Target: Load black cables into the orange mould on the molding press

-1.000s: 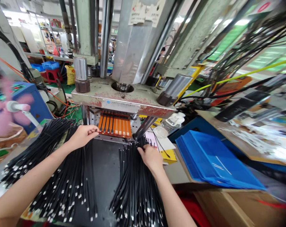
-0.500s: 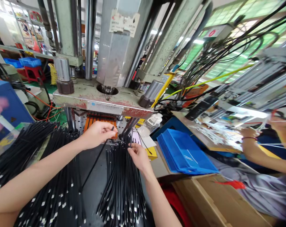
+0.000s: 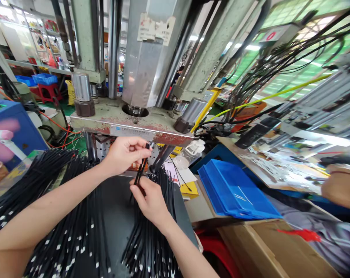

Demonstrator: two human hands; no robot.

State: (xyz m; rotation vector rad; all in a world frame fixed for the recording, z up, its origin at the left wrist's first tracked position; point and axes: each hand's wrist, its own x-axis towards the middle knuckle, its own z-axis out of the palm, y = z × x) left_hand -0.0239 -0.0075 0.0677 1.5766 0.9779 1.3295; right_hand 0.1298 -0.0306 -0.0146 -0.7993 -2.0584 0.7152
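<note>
Black cables (image 3: 141, 166) run upright between my two hands, in front of the press. My left hand (image 3: 127, 153) pinches them near their top ends, just below the press plate (image 3: 131, 127). Lower down, my right hand (image 3: 148, 197) has its fingers closed round the same cables. Under my right hand lies a bundle of black cables (image 3: 151, 247) with pale ends. Another large bundle (image 3: 67, 231) spreads beneath my left forearm on the dark table (image 3: 117, 216). Part of the orange fixture (image 3: 134, 166) shows behind my left hand.
Blue trays (image 3: 232, 189) stand to the right, above a cardboard box (image 3: 267, 247). A clear plastic bottle (image 3: 193, 150) is beside the press. Another person's arm (image 3: 341, 189) reaches over white cables (image 3: 267, 166) on a neighbouring bench. A pink fan (image 3: 4, 135) is at far left.
My right hand has moved left from the right bundle to below my left hand and now grips cables. My left hand has risen slightly. The view has shifted.
</note>
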